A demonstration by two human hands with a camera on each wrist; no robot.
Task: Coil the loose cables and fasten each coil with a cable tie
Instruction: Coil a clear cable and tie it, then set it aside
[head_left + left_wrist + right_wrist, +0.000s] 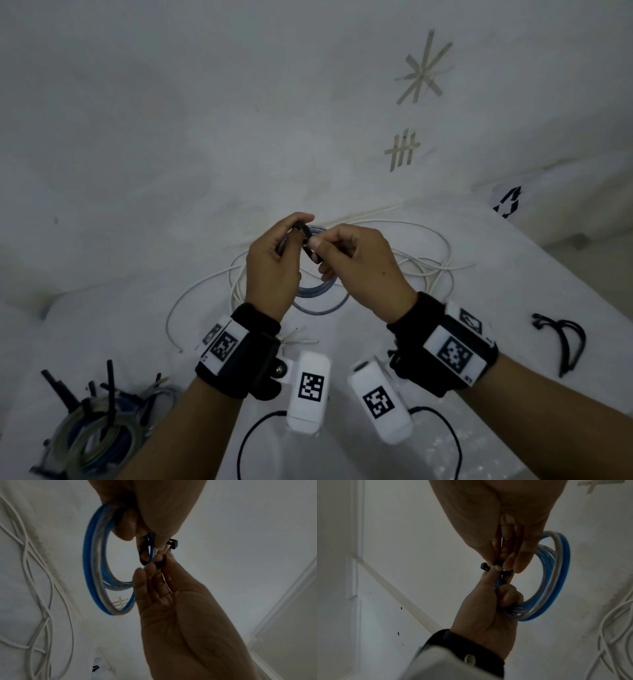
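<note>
- Your two wrist cameras (308, 387), white blocks with square markers, sit nearest the head view, and their bands cover both wrists.
- Much of the blue coil (96, 566) is hidden behind your left hand (274, 270) in the head view; only its lower arc shows beneath the hands. How many turns it has is hard to make out.
- Your left hand grips the blue coil at its top, fingers curled round the strands.
- Your right hand (363, 267) pinches the black cable tie (505, 572), which loops round the coil's strands right between both hands; its square head (173, 543) pokes out to the side.
- Whether the tie's tail has gone through the head is hidden by your fingertips.
- Loose white cable (428, 260) lies tangled on the white surface (137, 171) below and beyond the hands; you cannot count its strands.
- One pile of finished coils (99, 435) lies at lower left, partly cut off; black tie tails stick up from it.
- Spare black ties (565, 339) lie at the right, too bunched to count.
</note>
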